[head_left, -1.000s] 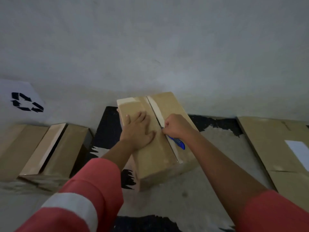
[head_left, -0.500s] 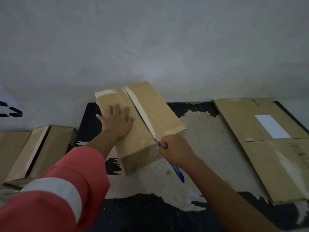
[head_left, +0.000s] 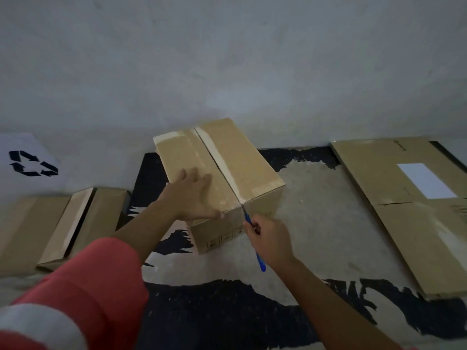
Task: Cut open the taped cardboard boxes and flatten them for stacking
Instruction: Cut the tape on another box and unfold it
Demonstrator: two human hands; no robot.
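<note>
A brown cardboard box (head_left: pixel 242 157) stands on the floor against the wall, its top seam covered by a pale tape strip (head_left: pixel 217 157). My left hand (head_left: pixel 194 195) lies flat on the left top flap, fingers spread. My right hand (head_left: pixel 270 241) grips a blue-handled cutter (head_left: pixel 249 221). The blade tip meets the box at the near end of the seam, on the front edge. The cutter's blue tail sticks out below my fist.
A flattened cardboard sheet with a white label (head_left: pixel 409 198) lies on the right. Another taped box (head_left: pixel 63 223) lies on the left. A white sheet with a black recycling mark (head_left: pixel 30 164) leans on the wall. The floor is patchy black and grey.
My right hand has drawn the cutter along the seam from the middle of the top to the near front edge. My left hand stays pressed on the left flap.
</note>
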